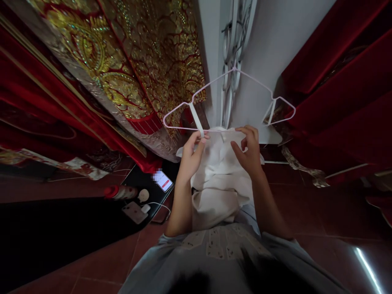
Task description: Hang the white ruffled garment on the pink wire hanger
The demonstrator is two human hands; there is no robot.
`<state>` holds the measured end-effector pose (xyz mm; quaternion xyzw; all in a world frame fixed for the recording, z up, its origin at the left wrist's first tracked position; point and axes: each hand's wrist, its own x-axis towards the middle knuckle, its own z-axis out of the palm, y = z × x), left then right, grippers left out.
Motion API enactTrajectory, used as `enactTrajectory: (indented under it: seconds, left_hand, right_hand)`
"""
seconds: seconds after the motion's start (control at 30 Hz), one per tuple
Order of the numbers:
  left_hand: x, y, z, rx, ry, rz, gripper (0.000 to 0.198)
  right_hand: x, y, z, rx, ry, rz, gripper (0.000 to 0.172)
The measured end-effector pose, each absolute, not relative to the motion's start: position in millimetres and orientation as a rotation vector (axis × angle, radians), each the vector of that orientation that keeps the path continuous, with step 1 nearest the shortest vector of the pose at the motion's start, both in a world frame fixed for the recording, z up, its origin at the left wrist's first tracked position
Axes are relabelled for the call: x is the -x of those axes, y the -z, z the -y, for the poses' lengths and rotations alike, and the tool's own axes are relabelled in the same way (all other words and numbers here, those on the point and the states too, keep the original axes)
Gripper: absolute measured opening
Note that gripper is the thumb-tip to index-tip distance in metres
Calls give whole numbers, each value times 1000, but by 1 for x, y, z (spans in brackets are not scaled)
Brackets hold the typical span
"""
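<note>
A pale pink hanger (213, 81) hangs in front of me, with a white strap (196, 117) on its left shoulder and another white strap (271, 112) on its right. A cream-white garment (214, 200) drapes below the hanger's lower bar, between my forearms. My left hand (193, 153) pinches the lower end of the left strap, close to the bar. My right hand (248, 149) has its thumb and index finger apart, with the index fingertip at the bar and the garment's top edge. Its other fingers curl partly out of sight.
White metal scrollwork (228, 49) rises behind the hanger. Gold-and-red sequined clothing (147, 53) hangs at left, dark red garments (346, 98) at right. A black bench (76, 228) holds a lit phone (163, 181), another phone (134, 212), a charger (145, 208) and a red-capped bottle (121, 192).
</note>
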<state>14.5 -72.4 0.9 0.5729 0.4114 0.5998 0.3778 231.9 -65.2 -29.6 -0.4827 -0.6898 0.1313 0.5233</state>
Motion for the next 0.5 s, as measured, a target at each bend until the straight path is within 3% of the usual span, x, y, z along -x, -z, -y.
enactTrajectory:
  seconds: [0.1,0.23,0.4,0.5]
  left_hand:
    - [1,-28,82,-1511,-1471,-1039,30]
    - [31,-57,60,-1171,-1690,-807,31]
    - [57,-36,24,-953,-2133,-1006,19]
    - [44,-15,24,-988,-1938,-1072,31]
  right_hand:
    - [-233,32,55,1151,-335,1651,36]
    - [-237,33,52,1164,-340,1687,39]
    - [-247,31,56,1166,-306,1703,37]
    - [-245,30,57,1129,-311,1721,39]
